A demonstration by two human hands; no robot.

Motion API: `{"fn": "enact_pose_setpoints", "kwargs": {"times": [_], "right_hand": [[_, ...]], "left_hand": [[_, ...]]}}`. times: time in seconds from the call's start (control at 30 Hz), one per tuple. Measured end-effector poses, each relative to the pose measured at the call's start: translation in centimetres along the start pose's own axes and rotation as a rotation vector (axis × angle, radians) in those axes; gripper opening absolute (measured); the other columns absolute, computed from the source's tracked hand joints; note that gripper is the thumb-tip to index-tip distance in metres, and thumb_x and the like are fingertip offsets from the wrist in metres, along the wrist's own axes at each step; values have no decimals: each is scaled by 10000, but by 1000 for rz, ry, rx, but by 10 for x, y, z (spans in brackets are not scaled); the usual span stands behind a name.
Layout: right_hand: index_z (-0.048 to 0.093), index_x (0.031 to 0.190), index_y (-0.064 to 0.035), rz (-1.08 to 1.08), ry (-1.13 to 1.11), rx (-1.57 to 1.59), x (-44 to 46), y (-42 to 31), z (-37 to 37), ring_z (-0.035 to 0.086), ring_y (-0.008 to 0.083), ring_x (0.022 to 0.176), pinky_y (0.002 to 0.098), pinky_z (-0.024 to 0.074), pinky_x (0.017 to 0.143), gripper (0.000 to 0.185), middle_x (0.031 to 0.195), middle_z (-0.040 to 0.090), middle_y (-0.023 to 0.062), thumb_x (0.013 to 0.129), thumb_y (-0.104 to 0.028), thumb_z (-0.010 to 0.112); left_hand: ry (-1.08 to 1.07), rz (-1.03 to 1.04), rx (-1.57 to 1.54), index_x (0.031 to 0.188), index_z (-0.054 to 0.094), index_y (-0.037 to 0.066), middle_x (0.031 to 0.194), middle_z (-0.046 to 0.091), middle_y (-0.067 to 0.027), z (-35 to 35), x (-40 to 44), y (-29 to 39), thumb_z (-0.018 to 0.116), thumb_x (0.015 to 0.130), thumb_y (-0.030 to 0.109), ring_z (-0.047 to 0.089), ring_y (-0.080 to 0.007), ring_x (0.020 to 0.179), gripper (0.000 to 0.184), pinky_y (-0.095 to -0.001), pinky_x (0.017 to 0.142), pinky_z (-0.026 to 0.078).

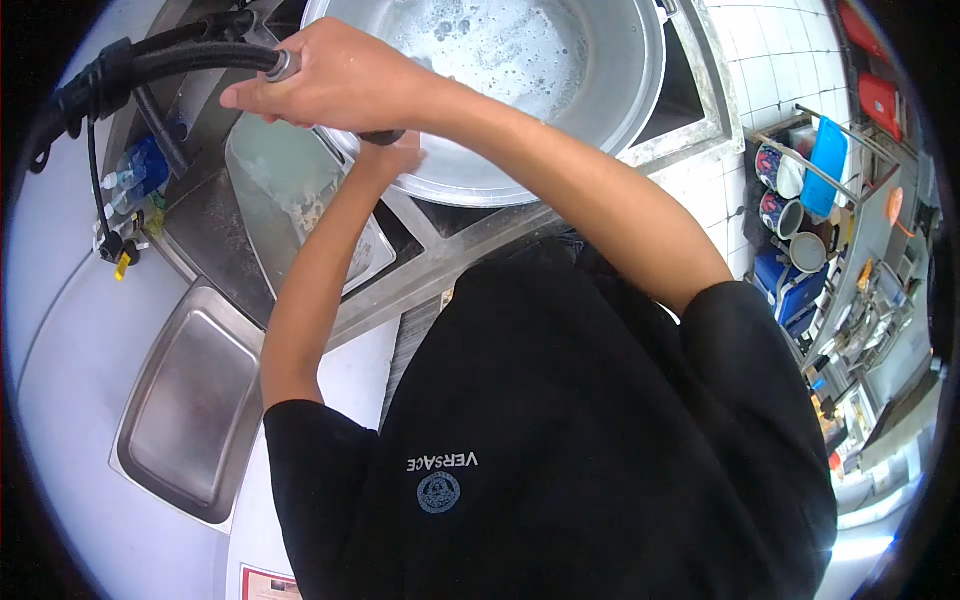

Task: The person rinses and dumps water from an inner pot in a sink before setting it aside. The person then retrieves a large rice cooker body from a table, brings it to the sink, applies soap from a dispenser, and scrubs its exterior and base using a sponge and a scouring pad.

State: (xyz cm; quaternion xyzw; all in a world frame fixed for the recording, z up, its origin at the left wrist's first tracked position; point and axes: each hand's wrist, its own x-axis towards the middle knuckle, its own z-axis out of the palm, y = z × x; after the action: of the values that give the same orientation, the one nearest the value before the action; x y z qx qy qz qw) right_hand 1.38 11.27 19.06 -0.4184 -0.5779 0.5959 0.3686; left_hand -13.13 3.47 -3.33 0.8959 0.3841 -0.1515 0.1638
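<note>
My right hand (345,75) is closed round the end of a black hose (215,57), just past its metal collar (285,66). A black end piece (381,136) shows below this hand. Beside that piece, at the near left rim of a large metal pot (480,190), is my left hand (395,155). Its fingers are blurred and partly hidden, so their grip cannot be made out. Foamy water (490,50) covers the pot's bottom. Left of the pot, a rectangular tray (270,165) with cloudy liquid lies tilted in the sink.
An empty-looking steel basin (195,400) is set at the lower left. A metal frame (430,225) runs below the pot. Blue bottles (140,170) stand at the far left. Shelves at the right hold pots and a blue tray (826,167).
</note>
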Motion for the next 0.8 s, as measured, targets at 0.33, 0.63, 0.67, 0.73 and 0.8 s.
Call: {"fn": "enact_pose_setpoints", "kwargs": {"times": [0.33,0.63,0.67,0.73,0.8], "right_hand": [[679,739,-7,-99,154,-15,-3,2,16,495,254,525,359,438,557,540,534,541,124,887,-526,675],[745,777,-41,-77,87,138,-2,4,17,608,130,551,266,482,569,504,586,639,46,870,-534,702],[740,759,-42,-107,109,130,-1,8,18,613,133,552,263,486,575,499,587,640,47,867,-529,707],[739,759,-42,-72,101,71,-1,6,14,610,126,561,260,480,579,495,592,642,47,870,-524,706],[739,758,-42,-35,92,18,-2,4,14,608,119,570,256,474,583,491,598,645,48,873,-518,704]], "left_hand": [[214,69,-224,1049,643,42,1048,670,-149,-23,-24,15,637,926,379,594,-291,1034,359,-450,956,424],[133,-11,-138,1322,576,97,1357,580,-162,-11,-26,19,614,922,447,503,-360,1287,533,-465,1091,369],[-90,-84,-130,1427,427,50,1480,426,-179,-28,-22,21,561,920,553,377,-364,1384,727,-487,1138,318],[-313,-154,-120,1533,278,3,1602,273,-195,-36,-17,22,508,919,659,250,-368,1482,928,-508,1184,266],[-356,-151,-115,1541,281,28,1608,271,-179,-13,-11,16,496,906,686,233,-359,1490,940,-518,1196,220]]}}
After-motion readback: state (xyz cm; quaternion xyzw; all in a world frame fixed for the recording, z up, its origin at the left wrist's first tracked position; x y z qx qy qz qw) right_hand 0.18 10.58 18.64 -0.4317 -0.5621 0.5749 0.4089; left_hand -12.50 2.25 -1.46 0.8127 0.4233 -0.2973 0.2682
